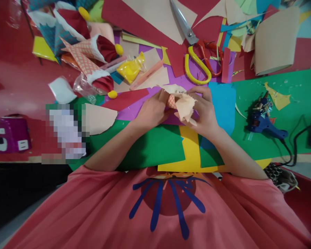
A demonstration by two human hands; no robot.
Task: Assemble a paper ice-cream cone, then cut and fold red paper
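Note:
My left hand point(153, 109) is closed around an orange-and-white patterned paper cone point(171, 101), partly hidden by the fingers. Cream crinkled paper point(186, 105) with a ragged edge opens out of the cone. My right hand point(204, 111) grips that cream paper from the other side. Both hands are held over purple and green sheets. To the upper left lie similar patterned cones point(84, 62) with white trim, dark red crinkled paper and yellow tips. Beyond my right hand rest scissors point(190, 34) with one yellow and one red handle.
A blue glue gun point(268, 124) with a cord lies at the right on a green sheet point(298, 103). A beige roll point(276, 41) stands at the upper right. On the left are a cream paper piece point(100, 119), a yellow packet point(131, 68) and a purple box point(11, 133).

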